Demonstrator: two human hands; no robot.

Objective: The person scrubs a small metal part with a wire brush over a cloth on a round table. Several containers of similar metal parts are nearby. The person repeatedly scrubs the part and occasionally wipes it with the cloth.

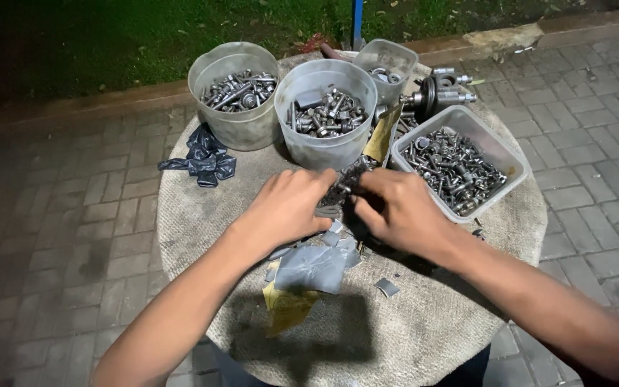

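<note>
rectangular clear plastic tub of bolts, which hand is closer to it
Right. The right hand lies just beside the near-left corner of the rectangular clear plastic tub of bolts; the left hand is farther off, on the other side of the right hand.

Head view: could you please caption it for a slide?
Both hands pick at a small bolt pile beside tubs of hardware.

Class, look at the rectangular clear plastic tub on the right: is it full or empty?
Roughly full. The rectangular tub holds a heap of metal bolts and nuts that reaches near its rim, beside the right hand.
</note>
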